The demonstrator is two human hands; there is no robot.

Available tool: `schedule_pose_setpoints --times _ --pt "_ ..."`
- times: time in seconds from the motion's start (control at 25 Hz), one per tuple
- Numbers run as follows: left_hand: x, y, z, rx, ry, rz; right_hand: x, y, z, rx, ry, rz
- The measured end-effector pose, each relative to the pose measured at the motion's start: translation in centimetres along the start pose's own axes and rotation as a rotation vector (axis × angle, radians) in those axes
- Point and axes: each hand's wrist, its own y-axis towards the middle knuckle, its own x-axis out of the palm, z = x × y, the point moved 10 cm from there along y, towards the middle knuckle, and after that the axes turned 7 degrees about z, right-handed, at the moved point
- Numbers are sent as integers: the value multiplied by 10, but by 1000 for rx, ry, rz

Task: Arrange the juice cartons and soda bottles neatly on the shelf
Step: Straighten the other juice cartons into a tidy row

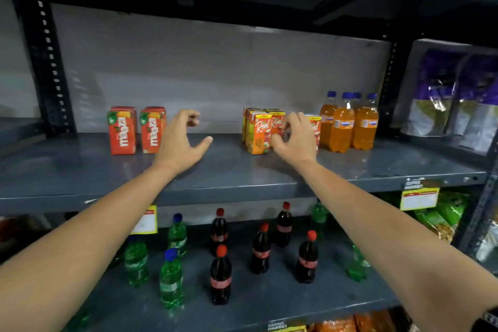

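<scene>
On the grey middle shelf two red Maaza juice cartons stand side by side at the left. A cluster of orange Real juice cartons stands right of centre, and several orange soda bottles with blue caps stand beside it. My left hand hovers over the shelf just right of the Maaza cartons, fingers curled apart, holding nothing. My right hand is in front of the Real cartons, fingers touching one carton; whether it grips the carton I cannot tell.
The lower shelf holds scattered cola bottles with red caps and green soda bottles. Purple snack bags fill the bay to the right. Yellow price tags hang on the shelf edge. Slotted uprights flank the bay.
</scene>
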Motion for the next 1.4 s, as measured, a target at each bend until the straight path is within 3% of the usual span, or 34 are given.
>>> schedule_pose_setpoints --times 0.08,0.2,0.32,0.4,0.48,0.76,1.4 --pt "41 4 6 -117 -25 -14 -24 13 42 -4 -58 87" --pt "99 8 12 -278 -4 -84 -27 23 88 133 57 120" --pt "136 5 3 -461 -4 -156 -5 22 119 383 264 59" --pt "149 4 -3 -522 17 -197 13 14 139 616 399 -13" --pt "155 4 -7 -570 -28 -212 25 9 151 732 431 -95" --pt "167 11 -15 -590 -149 -214 56 24 145 619 554 -362" --pt "172 10 -16 -606 -220 -283 86 26 121 557 688 -528"
